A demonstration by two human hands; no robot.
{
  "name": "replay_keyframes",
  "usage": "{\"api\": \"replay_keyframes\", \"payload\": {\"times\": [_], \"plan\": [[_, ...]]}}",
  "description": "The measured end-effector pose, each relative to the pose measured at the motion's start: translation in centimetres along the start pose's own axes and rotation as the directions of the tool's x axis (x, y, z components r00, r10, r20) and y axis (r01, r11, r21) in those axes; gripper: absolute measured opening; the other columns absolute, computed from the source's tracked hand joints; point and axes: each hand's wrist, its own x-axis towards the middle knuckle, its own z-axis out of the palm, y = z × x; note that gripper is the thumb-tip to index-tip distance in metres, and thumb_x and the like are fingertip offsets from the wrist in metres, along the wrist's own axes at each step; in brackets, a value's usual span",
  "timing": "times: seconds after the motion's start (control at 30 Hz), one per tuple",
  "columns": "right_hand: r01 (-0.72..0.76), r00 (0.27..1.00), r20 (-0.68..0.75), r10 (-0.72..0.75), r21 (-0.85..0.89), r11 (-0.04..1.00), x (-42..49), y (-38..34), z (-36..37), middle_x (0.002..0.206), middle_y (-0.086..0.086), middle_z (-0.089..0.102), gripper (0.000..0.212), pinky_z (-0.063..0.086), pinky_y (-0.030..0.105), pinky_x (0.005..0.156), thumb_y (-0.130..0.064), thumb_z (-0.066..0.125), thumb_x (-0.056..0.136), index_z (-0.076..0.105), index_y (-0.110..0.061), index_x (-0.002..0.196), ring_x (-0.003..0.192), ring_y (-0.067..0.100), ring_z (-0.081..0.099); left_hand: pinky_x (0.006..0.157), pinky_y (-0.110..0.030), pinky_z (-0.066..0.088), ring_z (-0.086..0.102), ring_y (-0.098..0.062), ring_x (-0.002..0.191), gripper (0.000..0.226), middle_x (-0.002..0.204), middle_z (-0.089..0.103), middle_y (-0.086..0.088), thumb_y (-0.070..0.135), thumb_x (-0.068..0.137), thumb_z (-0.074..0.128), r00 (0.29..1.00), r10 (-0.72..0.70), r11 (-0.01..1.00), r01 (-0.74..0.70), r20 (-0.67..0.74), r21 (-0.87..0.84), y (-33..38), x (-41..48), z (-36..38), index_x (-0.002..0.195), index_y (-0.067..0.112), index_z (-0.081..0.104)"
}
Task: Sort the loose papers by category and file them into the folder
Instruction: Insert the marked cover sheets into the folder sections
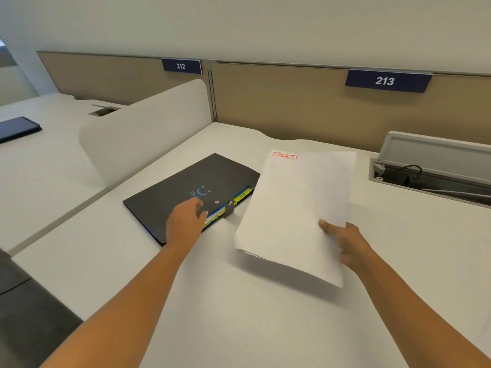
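Holding the papers up off the desk in my right hand, I keep them clear of the folder so its cover has room to swing. My thumb presses on the top sheet near the lower right edge and my fingers curl beneath, pinching the bundle; it sags a little at the near corner, and a second sheet peeks out below. The red heading "SPORTS" faces me at the far end, which I judge is why I carry them face up (I need to read the category to match it).

The folder lies flat on the desk to the left of the papers, black with a small blue mark on its cover. My left hand sits at its near right edge, fingers curled on top and thumb at the lip, gripping the cover as if to lift it. Beside my hand, the grey strap wraps that edge, and yellow tabs show from inside, probably the dividers I must choose between. Nothing is filed yet.
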Motion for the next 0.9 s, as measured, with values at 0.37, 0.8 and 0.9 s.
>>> {"api": "replay_keyframes", "payload": {"times": [0.37, 0.8, 0.9], "plan": [[-0.049, 0.996, -0.087, 0.034, -0.169, 0.984, 0.8, 2.0, 2.4, 0.122, 0.02, 0.058, 0.04, 0.045, 0.041, 0.084, -0.009, 0.061, 0.089, 0.051, 0.002, 0.126, 0.093, 0.031, 0.055, 0.109, -0.044, 0.027, 0.034, -0.027, 0.131, 0.057, 0.139, 0.042, -0.007, 0.046, 0.089, 0.051, 0.949, 0.009, 0.934, -0.121, 0.315, 0.337, -3.1, 2.5, 2.6, 0.135, 0.014, 0.04], [0.054, 0.985, -0.158, -0.068, -0.093, 0.994, 0.9, 1.3, 3.8, 0.119, 0.012, 0.059, 0.04, 0.044, 0.039, 0.088, -0.012, 0.059, 0.091, 0.05, -0.002, 0.128, 0.097, 0.029, 0.054, 0.07, -0.032, 0.045, 0.058, -0.025, 0.091, 0.043, 0.108, 0.058, -0.01, 0.041, 0.099, 0.027, 0.851, 0.146, 0.747, -0.429, 0.505, 0.507, -2.8, 4.5, 1.6, 0.12, 0.011, 0.049], [0.069, 0.984, -0.161, -0.071, -0.021, 0.997, 0.8, 0.9, 4.1, 0.123, 0.012, 0.059, 0.04, 0.044, 0.038, 0.089, -0.013, 0.06, 0.09, 0.051, -0.004, 0.128, 0.098, 0.028, 0.055, 0.067, -0.032, 0.045, 0.051, -0.021, 0.074, 0.039, 0.093, 0.06, -0.009, 0.034, 0.1, 0.024, 0.809, 0.186, 0.703, -0.506, 0.558, 0.499, -2.9, 5.1, 1.3, 0.116, 0.008, 0.049]]}}
